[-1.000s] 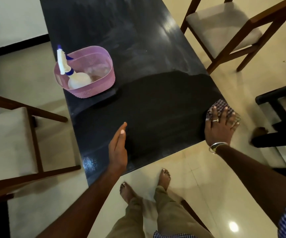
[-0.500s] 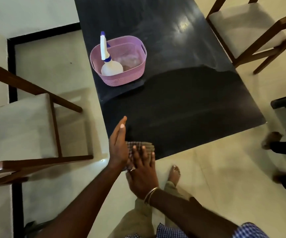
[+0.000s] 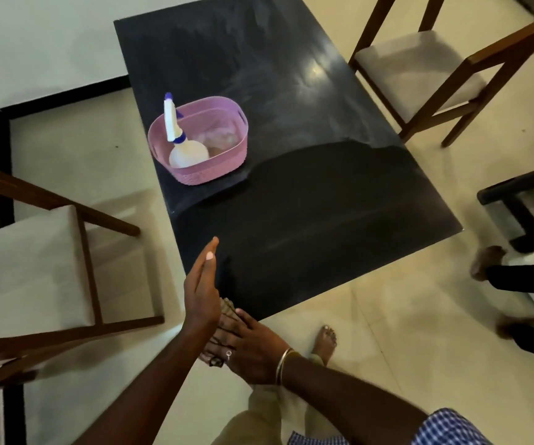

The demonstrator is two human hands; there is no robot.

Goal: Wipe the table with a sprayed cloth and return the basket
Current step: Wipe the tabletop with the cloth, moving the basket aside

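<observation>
A black glossy table fills the middle of the view. On its left side stands a pink plastic basket holding a white spray bottle with a blue nozzle. My right hand presses flat on a checkered cloth at the table's near left corner; most of the cloth is hidden under the hand. My left hand stands on edge beside it, fingers straight and together, holding nothing and touching the cloth's left side.
A wooden chair with a pale seat stands left of the table, another chair at the far right. A dark stool and another person's feet are at the right. My bare foot is on the tiled floor.
My right hand has swept the cloth from the table's near right corner along the near edge to the near left corner, up against my left hand. The camera view shifted left.
</observation>
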